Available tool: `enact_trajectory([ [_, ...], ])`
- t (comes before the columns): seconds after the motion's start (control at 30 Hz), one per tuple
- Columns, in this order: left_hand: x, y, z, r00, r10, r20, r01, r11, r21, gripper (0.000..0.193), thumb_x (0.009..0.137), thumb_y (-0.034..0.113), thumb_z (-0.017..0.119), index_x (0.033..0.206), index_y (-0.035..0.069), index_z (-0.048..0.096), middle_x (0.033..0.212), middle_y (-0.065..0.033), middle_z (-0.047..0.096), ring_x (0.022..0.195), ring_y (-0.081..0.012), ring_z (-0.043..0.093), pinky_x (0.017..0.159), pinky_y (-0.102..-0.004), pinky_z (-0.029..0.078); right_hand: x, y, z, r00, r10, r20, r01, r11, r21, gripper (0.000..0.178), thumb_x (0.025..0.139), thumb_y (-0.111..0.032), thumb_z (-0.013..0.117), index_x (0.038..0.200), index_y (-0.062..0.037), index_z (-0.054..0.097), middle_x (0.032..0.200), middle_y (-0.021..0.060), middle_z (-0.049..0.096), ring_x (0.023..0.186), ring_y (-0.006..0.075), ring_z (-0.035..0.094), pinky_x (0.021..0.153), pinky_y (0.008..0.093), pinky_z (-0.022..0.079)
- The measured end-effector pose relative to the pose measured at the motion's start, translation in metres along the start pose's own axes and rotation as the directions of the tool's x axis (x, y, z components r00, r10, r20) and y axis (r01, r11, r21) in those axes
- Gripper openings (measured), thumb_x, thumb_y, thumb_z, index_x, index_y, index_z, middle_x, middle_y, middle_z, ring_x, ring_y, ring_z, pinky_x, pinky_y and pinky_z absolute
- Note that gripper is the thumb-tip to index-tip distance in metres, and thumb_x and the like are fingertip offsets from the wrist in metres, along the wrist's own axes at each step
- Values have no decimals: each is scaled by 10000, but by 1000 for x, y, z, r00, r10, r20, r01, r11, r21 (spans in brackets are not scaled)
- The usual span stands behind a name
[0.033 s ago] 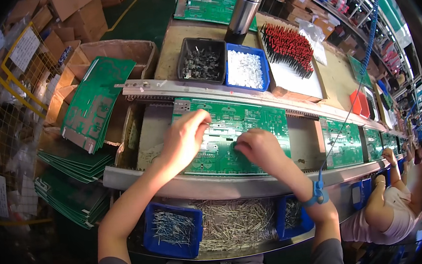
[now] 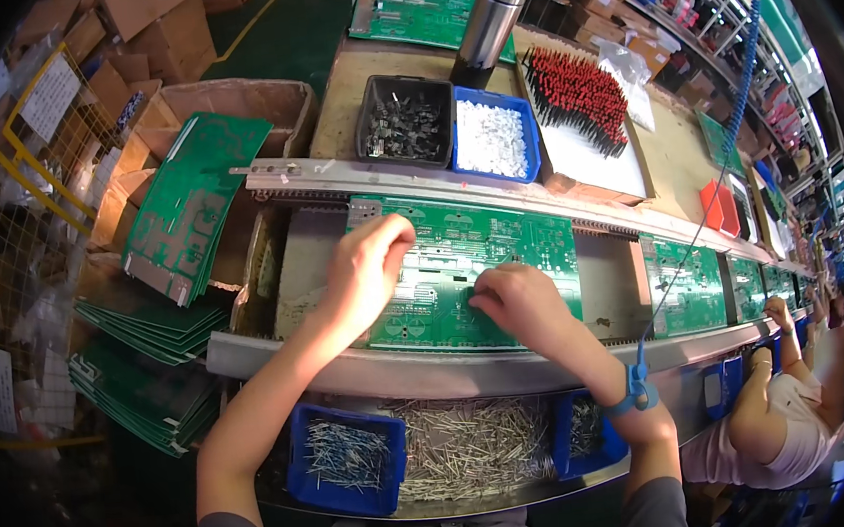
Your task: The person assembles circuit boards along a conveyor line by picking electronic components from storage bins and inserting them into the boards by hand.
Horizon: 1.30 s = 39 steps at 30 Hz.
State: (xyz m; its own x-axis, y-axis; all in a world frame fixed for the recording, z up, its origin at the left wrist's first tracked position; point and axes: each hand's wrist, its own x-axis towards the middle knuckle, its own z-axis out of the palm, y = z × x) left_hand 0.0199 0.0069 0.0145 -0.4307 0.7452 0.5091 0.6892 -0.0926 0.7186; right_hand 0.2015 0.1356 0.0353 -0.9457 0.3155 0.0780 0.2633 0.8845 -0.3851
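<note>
- As the left hand (image 2: 368,271) and right hand (image 2: 523,300) curled over the green board (image 2: 531,229), I could not tell their grip
- The board seemed mostly unfilled; many loose parts (image 2: 473,450) lay nearby

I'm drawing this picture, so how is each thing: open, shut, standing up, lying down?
Left hand: fingers bent; grip unclear
Right hand: fingers curled; grip unclear
Strap: fastened
Board: lying flat
Flask: upright, looks closed
Black bin: open, partly filled
Back blue bin: open, well filled
Front left blue bin: open, partly filled
Front right blue bin: open, partly hidden
Carton: open
Leaning boards: tilted
</note>
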Motion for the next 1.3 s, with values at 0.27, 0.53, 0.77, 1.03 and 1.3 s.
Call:
enact_trajectory([
  [0.27,5,-30,-18,987,-139,-80,134,989,-69,158,790,-60,582,933,-15,633,802,-87,637,633,-129,599,565,-265,485,-3,0,-1,993,50,111,-56,997,48,98,752,-107,651,792,-29,606,753,143,618,707,329,607,640,408,480],
  [0.53,4,-39,-19,995,-67,-74,75,991,109,132,747,-65,595,863,-15,635,795,-119,641,716,-254,633,651,-314,493,0,-2,-7,989,124,83,-129,990,59,140,698,-12,673,807,-2,585,707,150,636,676,317,628,627,383,491],
  [0.77,7,-33,-17,968,-246,-45,242,967,-79,160,743,-76,591,886,-11,619,791,-118,632,714,-240,626,647,-299,488,4,4,-11,987,74,140,-87,992,92,157,698,-31,684,835,1,612,700,151,641,668,296,636,612,359,491],
  [1.03,12,-35,-11,998,-38,-52,40,998,51,139,763,-22,591,890,-15,645,813,-141,640,766,-272,633,692,-317,495,10,0,-10,974,10,227,-37,993,111,72,715,-56,630,779,-24,643,751,160,638,741,329,622,684,417,487],
  [1.3,22,-40,-3,998,-51,-22,51,999,1,106,761,-18,590,843,-35,657,818,-145,661,747,-258,650,680,-308,498,12,0,-10,963,-31,268,7,996,89,40,717,-35,616,749,-11,618,755,149,625,738,320,615,667,400,483],
])
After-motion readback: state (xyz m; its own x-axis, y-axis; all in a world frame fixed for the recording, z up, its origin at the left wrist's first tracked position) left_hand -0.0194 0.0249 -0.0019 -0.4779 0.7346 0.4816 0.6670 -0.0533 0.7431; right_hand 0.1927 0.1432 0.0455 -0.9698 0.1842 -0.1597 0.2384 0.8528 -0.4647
